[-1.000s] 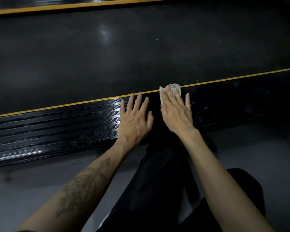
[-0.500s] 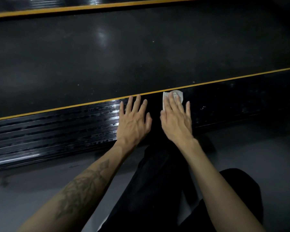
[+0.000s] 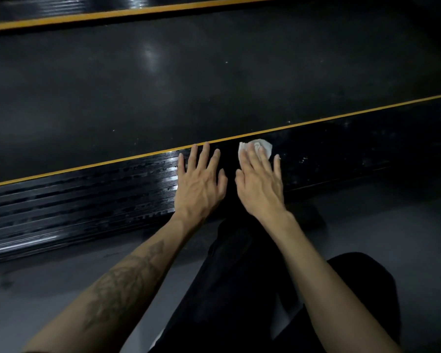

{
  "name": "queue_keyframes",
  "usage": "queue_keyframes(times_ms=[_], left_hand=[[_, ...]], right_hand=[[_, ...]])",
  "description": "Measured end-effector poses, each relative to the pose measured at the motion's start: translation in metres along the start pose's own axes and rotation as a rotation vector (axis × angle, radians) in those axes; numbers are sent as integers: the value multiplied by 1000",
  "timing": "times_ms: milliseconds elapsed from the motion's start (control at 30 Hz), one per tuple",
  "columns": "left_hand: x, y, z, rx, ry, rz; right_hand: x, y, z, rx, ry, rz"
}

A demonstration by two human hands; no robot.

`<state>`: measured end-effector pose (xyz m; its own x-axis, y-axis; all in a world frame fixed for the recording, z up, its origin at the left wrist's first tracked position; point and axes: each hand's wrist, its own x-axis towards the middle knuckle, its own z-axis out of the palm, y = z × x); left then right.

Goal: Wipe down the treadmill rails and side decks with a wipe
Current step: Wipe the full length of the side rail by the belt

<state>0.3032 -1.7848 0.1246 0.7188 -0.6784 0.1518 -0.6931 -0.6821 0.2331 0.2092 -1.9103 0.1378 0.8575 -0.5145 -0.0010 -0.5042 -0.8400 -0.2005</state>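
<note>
While person crouches on floor (image 3: 367,238) at near side, both hands lie flat on near side deck (image 3: 87,194).
- Left hand (image 3: 199,182): fingers spread, palm down, holds nothing; braces only.
- Right hand (image 3: 261,184): fingers straight, pressing wipe (image 3: 262,145) onto deck; wipe bunched under fingertips, just near of yellow stripe (image 3: 112,161).
- Deck long axis runs left-right; dull, speckled stretch lies right of wipe, glossy stretch left.
- Judgement: next stroke goes rightward along axis; right hand nearer.
- Far: belt (image 3: 214,85), then far deck (image 3: 61,6).

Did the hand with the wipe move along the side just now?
Cannot tell. The right hand presses the wipe just below the yellow stripe, much as before; the camera shifted too.
</note>
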Motion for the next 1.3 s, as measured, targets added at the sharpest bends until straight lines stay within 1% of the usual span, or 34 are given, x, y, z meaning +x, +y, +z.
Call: queue_keyframes(times_ms=[100, 200, 300, 400, 500, 600, 700, 800, 900, 1000, 1100, 1200, 1300], left_hand=[[-1, 1, 0, 12, -9, 4], [0, 1, 0, 15, -9, 15], [0, 1, 0, 20, -12, 25], [1, 1, 1, 18, -23, 26], [0, 2, 1, 24, -23, 29], [0, 1, 1, 28, -8, 34], [0, 2, 1, 22, -15, 27], [1, 2, 0, 9, -37, 21], [1, 3, 0, 8, -33, 22], [1, 2, 1, 21, -32, 29], [1, 3, 1, 29, -31, 34], [1, 2, 2, 19, -35, 40], [1, 3, 1, 12, -27, 48]], right_hand=[[11, 9, 0, -25, -12, -80], [10, 19, 0, -39, 8, -23], [-8, 10, 2, -22, 41, 53], [-10, 3, 3, -7, 9, -3], [4, 12, 1, -34, -5, -54], [1, 21, 1, -58, 25, -14], [-17, 12, 4, -8, 52, 43], [-17, 2, 8, 35, 35, 0], [-3, 8, 7, 2, 29, -31], [-7, 16, 6, -31, 54, 14], [-25, 7, 10, 20, 90, 71], [-22, 2, 10, 59, 77, 25], [-9, 15, 7, 1, 64, -15]])
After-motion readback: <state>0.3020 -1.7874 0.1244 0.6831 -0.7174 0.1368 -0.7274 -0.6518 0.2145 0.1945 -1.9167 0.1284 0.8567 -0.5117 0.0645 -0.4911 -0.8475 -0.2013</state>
